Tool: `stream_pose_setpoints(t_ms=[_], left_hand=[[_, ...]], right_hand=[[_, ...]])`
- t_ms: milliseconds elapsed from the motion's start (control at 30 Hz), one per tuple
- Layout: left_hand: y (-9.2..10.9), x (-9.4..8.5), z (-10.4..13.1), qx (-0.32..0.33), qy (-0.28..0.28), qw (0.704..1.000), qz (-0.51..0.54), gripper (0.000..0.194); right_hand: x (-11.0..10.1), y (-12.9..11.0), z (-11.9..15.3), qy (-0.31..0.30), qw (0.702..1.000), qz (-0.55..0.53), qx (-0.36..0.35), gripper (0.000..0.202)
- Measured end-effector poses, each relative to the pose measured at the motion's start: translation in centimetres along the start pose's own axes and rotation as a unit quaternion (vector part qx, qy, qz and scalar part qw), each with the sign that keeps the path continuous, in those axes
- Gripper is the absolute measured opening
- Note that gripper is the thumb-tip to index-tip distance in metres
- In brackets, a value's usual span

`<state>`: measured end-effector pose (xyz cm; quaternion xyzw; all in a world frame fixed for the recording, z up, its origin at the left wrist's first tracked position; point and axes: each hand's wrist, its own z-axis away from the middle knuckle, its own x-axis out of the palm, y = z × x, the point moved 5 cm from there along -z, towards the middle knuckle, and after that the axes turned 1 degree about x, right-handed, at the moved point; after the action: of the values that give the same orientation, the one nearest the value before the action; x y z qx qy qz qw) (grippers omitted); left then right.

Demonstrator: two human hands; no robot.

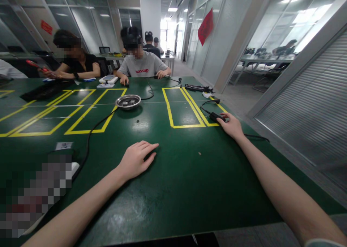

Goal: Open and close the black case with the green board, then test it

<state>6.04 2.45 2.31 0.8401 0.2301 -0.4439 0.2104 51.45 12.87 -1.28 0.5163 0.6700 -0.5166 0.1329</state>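
My left hand rests on the green table, fingers stretched forward and thumb apart, with nothing in it. Farther right, my right hand grips the near end of a black power adapter between thumb and fingers. The adapter lies over the yellow tape at the right. From its far end a thin cable curves round to a black plug. Another black cable comes out behind my right hand toward the table's right edge.
A steel bowl holds small metal parts. Yellow tape marks rectangles on the table. A folded black tripod-like object lies at the far right. A black cable runs down the left. Opposite, a person in a grey shirt handles small black items.
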Motion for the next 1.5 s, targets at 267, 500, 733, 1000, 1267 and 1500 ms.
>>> stream_pose_setpoints(t_ms=[267, 500, 733, 1000, 1267, 1500], left_hand=[[0.1, 0.0, 0.0, 0.001, -0.01, 1.0, 0.001, 0.03], [0.0, 0.2, 0.0, 0.002, -0.017, 1.0, -0.003, 0.029], [0.0, 0.4, 0.1, -0.003, -0.031, 1.0, 0.002, 0.024], [0.1, 0.5, 0.0, -0.008, -0.051, 0.999, -0.004, 0.021], [0.1, 0.5, -0.1, -0.011, -0.057, 0.998, 0.0, 0.021], [0.1, 0.5, 0.0, -0.01, -0.055, 0.998, 0.003, 0.021]], right_hand=[[-0.2, -0.2, 0.2, 0.015, 0.999, 0.028, 0.019, 0.042], [-0.4, 1.0, -0.1, 0.054, 0.99, 0.07, 0.108, 0.038], [-0.3, 0.9, -0.1, 0.032, 0.991, 0.083, 0.101, 0.054], [-0.6, -0.6, 0.6, 0.026, 0.996, 0.083, 0.016, 0.042], [-0.7, -0.6, 0.3, 0.04, 0.998, 0.053, 0.002, 0.043], [-0.5, -0.6, 0.6, 0.026, 0.996, 0.085, -0.023, 0.041]])
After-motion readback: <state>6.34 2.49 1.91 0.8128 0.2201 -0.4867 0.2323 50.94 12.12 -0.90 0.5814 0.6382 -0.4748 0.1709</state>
